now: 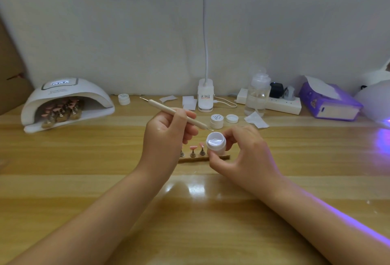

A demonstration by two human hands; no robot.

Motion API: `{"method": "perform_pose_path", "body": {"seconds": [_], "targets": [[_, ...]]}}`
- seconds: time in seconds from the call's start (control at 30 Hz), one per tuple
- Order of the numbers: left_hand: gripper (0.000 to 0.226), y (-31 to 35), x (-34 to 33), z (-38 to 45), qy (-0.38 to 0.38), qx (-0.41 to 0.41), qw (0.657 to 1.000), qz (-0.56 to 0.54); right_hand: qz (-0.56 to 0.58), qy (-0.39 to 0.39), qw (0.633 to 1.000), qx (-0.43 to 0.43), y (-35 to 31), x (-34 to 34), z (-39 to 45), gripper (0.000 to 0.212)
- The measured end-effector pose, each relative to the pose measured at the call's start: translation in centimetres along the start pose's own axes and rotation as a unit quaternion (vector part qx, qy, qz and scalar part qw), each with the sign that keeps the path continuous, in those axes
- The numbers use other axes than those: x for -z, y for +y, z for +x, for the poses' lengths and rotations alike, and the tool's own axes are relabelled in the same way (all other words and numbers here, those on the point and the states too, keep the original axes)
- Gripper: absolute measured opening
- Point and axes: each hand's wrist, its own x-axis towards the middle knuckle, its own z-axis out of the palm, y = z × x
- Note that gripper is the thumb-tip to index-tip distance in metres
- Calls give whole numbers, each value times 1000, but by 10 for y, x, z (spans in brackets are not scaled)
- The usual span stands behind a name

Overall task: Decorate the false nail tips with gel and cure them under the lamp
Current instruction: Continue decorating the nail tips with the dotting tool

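My left hand [166, 134] grips a beige dotting pen [160, 107], its metal tip pointing right and hovering just above an open white gel jar [215, 143]. My right hand [242, 155] pinches that jar between thumb and fingers, tilted toward me, white gel showing inside. Behind the jar, a wooden strip [223, 157] on the table carries small stands with pink false nail tips [193, 148]. The white curing lamp [67, 104] at the left holds several more pink tips on stands under its dome.
A closed gel jar [217, 121] and a loose white lid [232, 118] sit behind my hands. Another small jar [124, 98], a clip desk lamp [205, 96], clear pump bottle [257, 94], power strip [280, 105], purple tissue box [331, 100] and paper wipes line the back.
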Motion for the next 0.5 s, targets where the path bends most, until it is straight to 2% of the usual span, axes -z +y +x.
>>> {"method": "perform_pose_path", "body": {"seconds": [0.27,0.5], "targets": [[27,-9,0,3,3,100,995,-29,4,5,1000,7,0,0,0,23],[28,-11,0,5,2,136,990,-47,10,12,1000,11,0,0,0,23]]}}
